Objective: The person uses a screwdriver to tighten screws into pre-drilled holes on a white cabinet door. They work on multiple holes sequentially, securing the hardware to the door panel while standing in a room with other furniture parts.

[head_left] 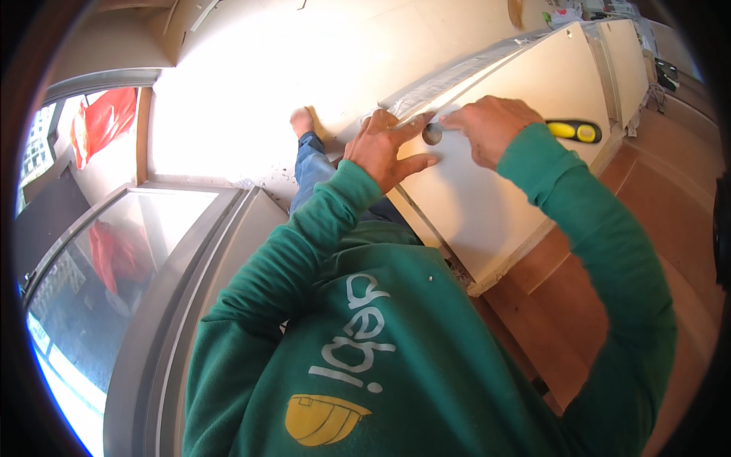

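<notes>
— Green sleeves reach down; why is the left hand (383,148) spread flat?
— It steadies the white panel (487,190) while the right hand (487,126), fingers pinched, works at its round hole (432,134).

Both hands crowd the round hole (432,134) in the pale board (487,206): the left hand (384,150) closes it off from nine o'clock, the right hand (487,126) from three, so little room is left right at the hole. Toward five o'clock the board face lies bare and open to a reach. At three o'clock, just past the right hand, a yellow-and-black tool (575,131) lies in the way. The strip along the board's upper edge, at about twelve, seems to be a raised lip, though the bending view blurs it.
</notes>
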A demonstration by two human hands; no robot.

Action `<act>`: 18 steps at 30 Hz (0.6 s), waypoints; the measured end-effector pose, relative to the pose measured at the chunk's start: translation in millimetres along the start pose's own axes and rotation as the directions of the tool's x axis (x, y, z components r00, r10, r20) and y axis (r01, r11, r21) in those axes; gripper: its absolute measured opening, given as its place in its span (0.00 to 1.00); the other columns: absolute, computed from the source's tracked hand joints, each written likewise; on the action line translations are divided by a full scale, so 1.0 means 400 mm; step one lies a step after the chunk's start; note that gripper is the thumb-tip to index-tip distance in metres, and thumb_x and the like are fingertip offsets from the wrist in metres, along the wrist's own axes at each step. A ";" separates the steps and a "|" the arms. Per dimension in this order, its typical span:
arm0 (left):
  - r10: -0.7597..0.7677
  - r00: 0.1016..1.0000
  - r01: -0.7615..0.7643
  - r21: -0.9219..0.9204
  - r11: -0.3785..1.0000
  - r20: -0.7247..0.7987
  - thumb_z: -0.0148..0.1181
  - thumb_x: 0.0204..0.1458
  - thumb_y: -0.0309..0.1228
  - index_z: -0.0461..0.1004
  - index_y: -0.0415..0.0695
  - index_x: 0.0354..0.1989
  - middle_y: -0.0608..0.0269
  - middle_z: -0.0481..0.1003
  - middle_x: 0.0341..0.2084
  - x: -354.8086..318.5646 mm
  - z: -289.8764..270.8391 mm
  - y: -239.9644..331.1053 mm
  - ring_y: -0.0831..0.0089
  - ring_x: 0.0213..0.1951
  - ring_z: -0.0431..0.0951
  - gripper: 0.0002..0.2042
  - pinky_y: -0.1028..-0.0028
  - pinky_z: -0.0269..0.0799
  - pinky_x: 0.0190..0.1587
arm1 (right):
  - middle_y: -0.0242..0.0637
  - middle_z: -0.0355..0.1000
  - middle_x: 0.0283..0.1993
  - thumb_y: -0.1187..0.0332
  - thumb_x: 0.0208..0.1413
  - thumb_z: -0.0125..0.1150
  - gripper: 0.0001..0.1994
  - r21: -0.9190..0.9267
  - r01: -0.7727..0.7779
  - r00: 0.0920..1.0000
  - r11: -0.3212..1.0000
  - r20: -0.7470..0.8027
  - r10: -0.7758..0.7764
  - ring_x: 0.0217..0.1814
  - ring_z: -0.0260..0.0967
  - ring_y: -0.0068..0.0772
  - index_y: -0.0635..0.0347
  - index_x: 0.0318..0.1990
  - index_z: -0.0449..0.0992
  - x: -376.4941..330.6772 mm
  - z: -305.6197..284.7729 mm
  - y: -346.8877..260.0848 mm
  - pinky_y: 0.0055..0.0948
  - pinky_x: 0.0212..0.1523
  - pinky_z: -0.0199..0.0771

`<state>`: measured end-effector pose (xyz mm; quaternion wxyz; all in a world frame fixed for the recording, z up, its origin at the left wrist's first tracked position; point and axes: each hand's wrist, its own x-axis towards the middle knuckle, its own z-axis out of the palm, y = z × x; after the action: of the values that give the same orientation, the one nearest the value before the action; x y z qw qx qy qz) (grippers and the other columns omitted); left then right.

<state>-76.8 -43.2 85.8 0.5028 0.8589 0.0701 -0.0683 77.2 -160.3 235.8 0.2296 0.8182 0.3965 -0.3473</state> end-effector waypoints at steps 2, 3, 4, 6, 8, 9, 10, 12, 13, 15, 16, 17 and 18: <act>-0.016 1.000 0.016 0.007 1.000 0.012 0.73 0.51 0.57 0.72 0.65 0.72 0.51 0.74 0.49 0.006 -0.004 0.003 0.55 0.54 0.75 0.37 0.58 0.76 0.56 | 0.44 0.82 0.51 0.71 0.61 0.63 0.18 0.043 -0.044 0.998 0.998 0.044 0.042 0.50 0.82 0.50 0.42 0.57 0.84 0.002 -0.001 0.002 0.46 0.52 0.83; -0.040 0.999 0.040 0.011 0.999 0.031 0.73 0.52 0.57 0.72 0.66 0.72 0.51 0.74 0.49 0.005 -0.001 0.011 0.55 0.54 0.75 0.37 0.58 0.76 0.56 | 0.44 0.82 0.50 0.71 0.61 0.63 0.18 0.035 -0.057 0.995 0.998 0.081 0.054 0.49 0.82 0.50 0.41 0.58 0.84 0.002 0.007 0.010 0.46 0.52 0.83; -0.065 0.997 0.065 0.016 0.998 0.051 0.73 0.52 0.57 0.72 0.67 0.72 0.51 0.74 0.49 0.005 -0.001 0.015 0.55 0.54 0.75 0.37 0.58 0.76 0.56 | 0.43 0.82 0.49 0.71 0.61 0.63 0.19 0.027 -0.069 0.991 0.997 0.117 0.066 0.49 0.82 0.50 0.41 0.58 0.84 -0.001 0.010 0.018 0.46 0.52 0.83; -0.073 0.996 0.073 0.006 0.997 0.057 0.73 0.52 0.57 0.71 0.67 0.72 0.51 0.74 0.49 0.007 -0.006 0.016 0.55 0.54 0.75 0.37 0.58 0.76 0.56 | 0.43 0.81 0.46 0.70 0.63 0.62 0.19 -0.082 0.021 0.999 0.996 0.032 -0.019 0.48 0.82 0.50 0.40 0.60 0.83 -0.041 0.020 0.022 0.47 0.51 0.83; -0.064 0.996 0.065 -0.012 0.998 0.057 0.73 0.52 0.57 0.71 0.68 0.72 0.51 0.74 0.49 0.007 -0.004 0.014 0.55 0.54 0.75 0.37 0.58 0.76 0.56 | 0.42 0.79 0.44 0.69 0.64 0.60 0.19 -0.148 0.076 0.996 0.986 -0.033 -0.082 0.46 0.82 0.50 0.40 0.61 0.82 -0.056 0.026 0.023 0.47 0.50 0.83; -0.053 0.997 0.054 -0.017 0.998 0.054 0.73 0.51 0.57 0.71 0.68 0.72 0.51 0.74 0.49 0.007 -0.004 0.010 0.55 0.54 0.75 0.37 0.58 0.76 0.56 | 0.41 0.78 0.42 0.69 0.65 0.59 0.19 -0.151 0.089 0.993 0.984 -0.063 -0.100 0.45 0.82 0.49 0.40 0.61 0.82 -0.055 0.031 0.023 0.48 0.49 0.83; -0.041 0.998 0.042 -0.023 0.999 0.051 0.73 0.51 0.57 0.71 0.68 0.72 0.51 0.74 0.49 0.008 -0.003 0.007 0.54 0.54 0.75 0.37 0.58 0.76 0.56 | 0.41 0.78 0.41 0.69 0.66 0.58 0.18 -0.155 0.102 0.989 0.983 -0.094 -0.118 0.45 0.81 0.49 0.40 0.61 0.81 -0.054 0.033 0.023 0.48 0.48 0.83; -0.037 0.998 0.038 -0.026 0.999 0.047 0.73 0.51 0.57 0.71 0.68 0.72 0.51 0.74 0.50 0.007 -0.002 0.005 0.54 0.55 0.75 0.37 0.58 0.76 0.56 | 0.41 0.78 0.41 0.69 0.68 0.56 0.17 -0.194 0.105 0.982 0.975 -0.134 -0.132 0.44 0.82 0.49 0.41 0.61 0.81 -0.050 0.025 0.014 0.48 0.47 0.83; -0.036 0.998 0.037 -0.027 0.999 0.046 0.74 0.51 0.58 0.71 0.68 0.72 0.51 0.74 0.50 0.006 -0.002 0.005 0.54 0.55 0.75 0.38 0.58 0.76 0.56 | 0.41 0.78 0.41 0.69 0.68 0.55 0.17 -0.211 0.107 0.978 0.972 -0.153 -0.141 0.44 0.82 0.49 0.42 0.60 0.82 -0.047 0.020 0.009 0.48 0.46 0.83; -0.032 0.999 0.033 -0.027 0.999 0.035 0.74 0.51 0.57 0.71 0.68 0.72 0.50 0.74 0.50 0.005 -0.003 0.006 0.53 0.55 0.75 0.37 0.57 0.76 0.56 | 0.42 0.78 0.41 0.69 0.68 0.55 0.17 -0.242 0.097 0.981 0.966 -0.139 -0.133 0.44 0.82 0.49 0.43 0.59 0.82 -0.044 0.011 0.003 0.48 0.46 0.83; -0.030 0.999 0.031 -0.028 0.999 0.030 0.74 0.51 0.57 0.72 0.67 0.72 0.50 0.74 0.50 0.003 -0.002 0.007 0.52 0.55 0.75 0.37 0.57 0.76 0.56 | 0.42 0.78 0.41 0.69 0.68 0.55 0.16 -0.257 0.092 0.983 0.962 -0.132 -0.129 0.44 0.82 0.49 0.43 0.59 0.82 -0.043 0.011 0.001 0.48 0.46 0.83; -0.033 0.999 0.034 -0.016 0.999 0.027 0.74 0.51 0.56 0.72 0.67 0.72 0.49 0.74 0.50 0.001 0.000 0.006 0.52 0.55 0.75 0.37 0.57 0.76 0.56 | 0.42 0.78 0.42 0.69 0.68 0.55 0.16 -0.249 0.087 0.983 0.965 -0.137 -0.124 0.44 0.82 0.49 0.43 0.59 0.82 -0.043 0.014 -0.001 0.48 0.46 0.83; -0.036 0.999 0.036 -0.005 0.999 0.023 0.74 0.51 0.56 0.72 0.67 0.72 0.49 0.74 0.50 0.002 0.001 0.007 0.51 0.55 0.75 0.37 0.56 0.76 0.56 | 0.43 0.78 0.42 0.69 0.68 0.55 0.16 -0.243 0.081 0.983 0.967 -0.143 -0.118 0.44 0.82 0.50 0.44 0.58 0.82 -0.042 0.016 -0.001 0.48 0.46 0.83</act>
<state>-75.6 -44.8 88.1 0.5044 0.8553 0.0799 -0.0872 66.9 -172.2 244.1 0.2755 0.7887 0.4925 -0.2439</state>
